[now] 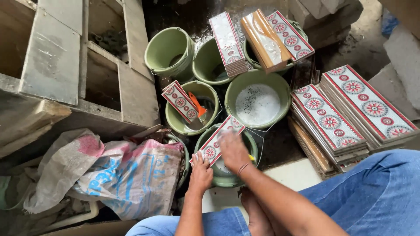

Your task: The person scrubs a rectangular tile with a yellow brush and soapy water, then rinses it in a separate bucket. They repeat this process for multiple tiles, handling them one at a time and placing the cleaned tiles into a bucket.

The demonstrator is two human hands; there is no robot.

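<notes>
i read the tile as stiff, brittle, likely wet and slick; my left hand pinches its 7 o'clock end; my right hand lies flat on it, over the bucket.

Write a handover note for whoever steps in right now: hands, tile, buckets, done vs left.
Left hand: grips the near end of the patterned tile, steadying it over the nearest green bucket.
Right hand: flat on the tile face, blurred; nothing visibly held.
Around: tile and orange scraper in the next bucket; foamy bucket; tile stacks at right.
Done: cannot tell which tiles are finished.
Left: this tile is in hand.
</notes>
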